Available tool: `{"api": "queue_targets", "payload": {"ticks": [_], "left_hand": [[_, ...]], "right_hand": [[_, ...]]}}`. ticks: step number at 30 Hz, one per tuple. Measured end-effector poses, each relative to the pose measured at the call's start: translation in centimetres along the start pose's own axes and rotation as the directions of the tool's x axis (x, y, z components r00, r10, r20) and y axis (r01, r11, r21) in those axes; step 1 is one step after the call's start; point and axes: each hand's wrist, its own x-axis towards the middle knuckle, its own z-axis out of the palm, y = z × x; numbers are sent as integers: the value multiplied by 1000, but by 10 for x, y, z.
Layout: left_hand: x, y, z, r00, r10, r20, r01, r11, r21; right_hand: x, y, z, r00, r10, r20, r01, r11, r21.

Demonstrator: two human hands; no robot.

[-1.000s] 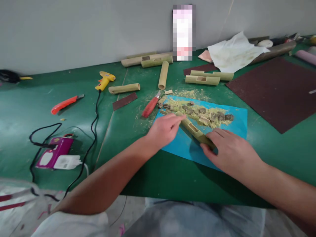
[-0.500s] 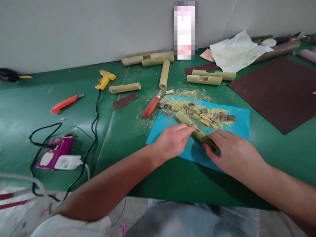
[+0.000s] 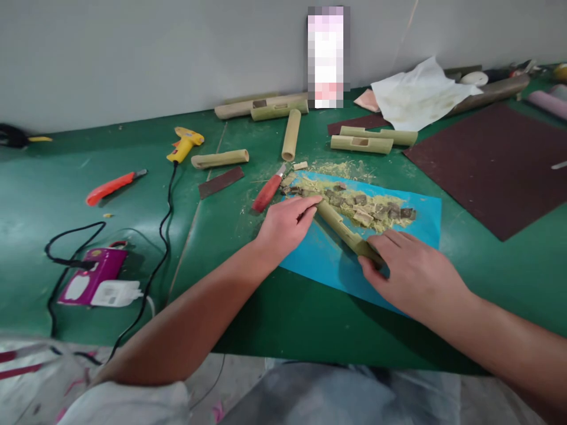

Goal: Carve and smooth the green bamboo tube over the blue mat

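Observation:
A notched bamboo tube (image 3: 341, 229) lies slantwise above a blue sheet (image 3: 310, 260). Wrapped round its near right end is my right hand (image 3: 410, 268). At the far left end, my left hand (image 3: 287, 227) has its thumb and fingers closed on the tube's tip. Bamboo chips and shavings (image 3: 372, 209) are heaped along the back of the sheet. Just left of the sheet rests a red-handled knife (image 3: 268, 192), close beyond my left hand.
Several bamboo pieces (image 3: 361, 144) lie towards the wall. A yellow glue gun (image 3: 185, 144), an orange cutter (image 3: 115, 188) and a purple power strip (image 3: 95, 274) with cables are at left. Dark brown sheet (image 3: 491, 171) and white cloth (image 3: 420, 97) lie at right.
My left hand has moved from the tube's middle notch to its far left end, uncovering the notch. My right hand still holds the near end. The view has shifted slightly.

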Motion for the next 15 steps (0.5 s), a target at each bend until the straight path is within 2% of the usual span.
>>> {"api": "queue_targets", "payload": {"ticks": [3, 8, 10, 13, 15], "left_hand": [[-3, 8, 0, 1000, 13, 5, -13, 999, -44], [-12, 26, 2, 967, 165, 193, -145, 983, -111], [-12, 23, 2, 971, 172, 164, -162, 984, -71], [-11, 20, 3, 989, 135, 57, -134, 991, -23], [-13, 24, 6, 979, 172, 111, -168, 985, -43]], "right_hand": [[-1, 2, 2, 1000, -6, 18, 5, 1000, 31], [0, 4, 3, 997, 17, 78, -23, 997, 73], [1, 4, 3, 997, 31, 70, -37, 996, 83], [2, 4, 3, 997, 58, 55, -63, 994, 93], [1, 4, 4, 994, 67, 81, -74, 993, 97]]}}
